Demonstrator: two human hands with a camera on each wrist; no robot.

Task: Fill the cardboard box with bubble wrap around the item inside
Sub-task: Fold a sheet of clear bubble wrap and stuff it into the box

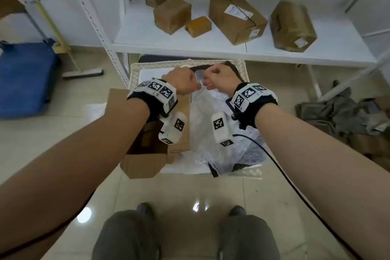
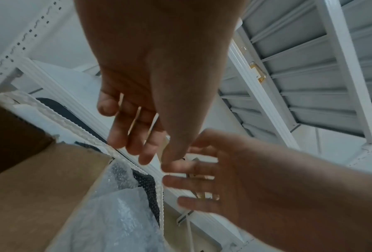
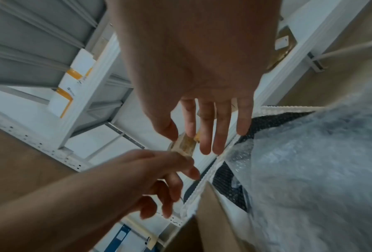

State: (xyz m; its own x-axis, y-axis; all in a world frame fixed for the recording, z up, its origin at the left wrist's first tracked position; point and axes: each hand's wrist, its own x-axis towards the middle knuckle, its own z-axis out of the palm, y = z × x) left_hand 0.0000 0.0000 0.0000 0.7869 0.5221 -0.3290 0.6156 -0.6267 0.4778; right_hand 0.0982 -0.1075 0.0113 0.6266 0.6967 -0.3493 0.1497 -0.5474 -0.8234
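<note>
In the head view my left hand [image 1: 183,80] and right hand [image 1: 219,78] are raised close together above a heap of clear bubble wrap [image 1: 221,133]. An open cardboard box [image 1: 147,154] stands left of the heap; its inside is dark and the item is hidden by my wrist. The left wrist view shows the left hand [image 2: 159,150] with fairly straight fingers and the right hand [image 2: 223,170] with spread fingers. The right wrist view shows the right hand [image 3: 189,122] the same way. No wrap shows between any fingers. Bubble wrap [image 3: 310,170] fills the right side there.
A white woven basket [image 1: 190,64] lies under the wrap, below a white shelf [image 1: 211,48] carrying several taped parcels [image 1: 236,17]. A blue bin [image 1: 25,78] and a broom [image 1: 82,73] stand left, grey cloth [image 1: 341,112] right. A black cable [image 1: 285,175] trails over the tiled floor.
</note>
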